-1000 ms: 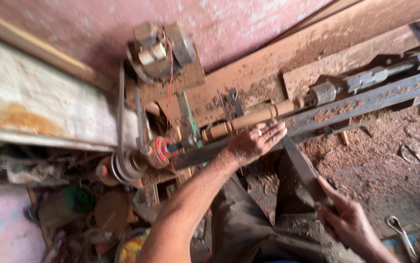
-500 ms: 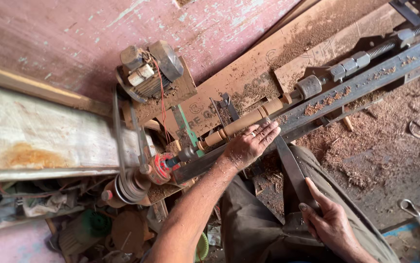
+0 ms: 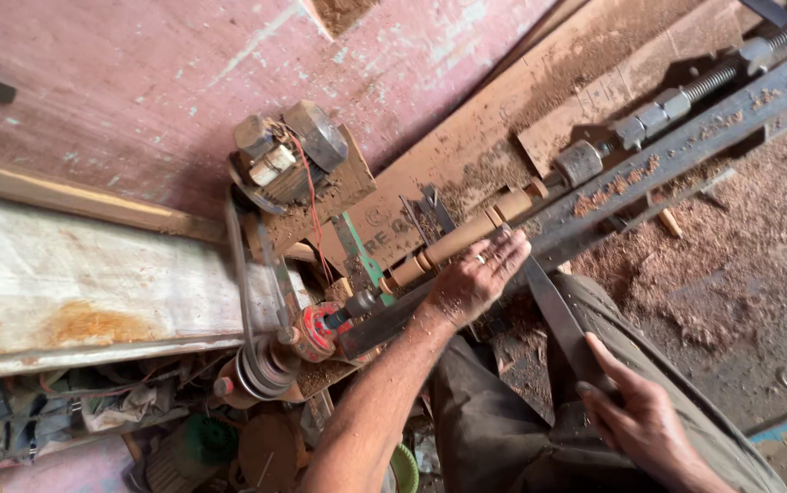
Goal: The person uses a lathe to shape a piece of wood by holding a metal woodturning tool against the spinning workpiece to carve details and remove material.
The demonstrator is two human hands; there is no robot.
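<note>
My left hand (image 3: 477, 278) lies spread on the chisel (image 3: 558, 319) blade, beside the spindle (image 3: 466, 239) mounted far between the lathe (image 3: 649, 151) centres. My right hand (image 3: 642, 422) grips the handle, near. The right end has beads; the middle looks plain, so shaping remains.

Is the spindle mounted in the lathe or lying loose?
Mounted: the spindle spans between the drive end and the tailstock, above the bed. Spinning or not, cannot tell.

A pale turned wooden spindle (image 3: 466, 239) (beaded ends) lies mounted on the lathe, a long chisel (image 3: 558, 319) touching it.
</note>
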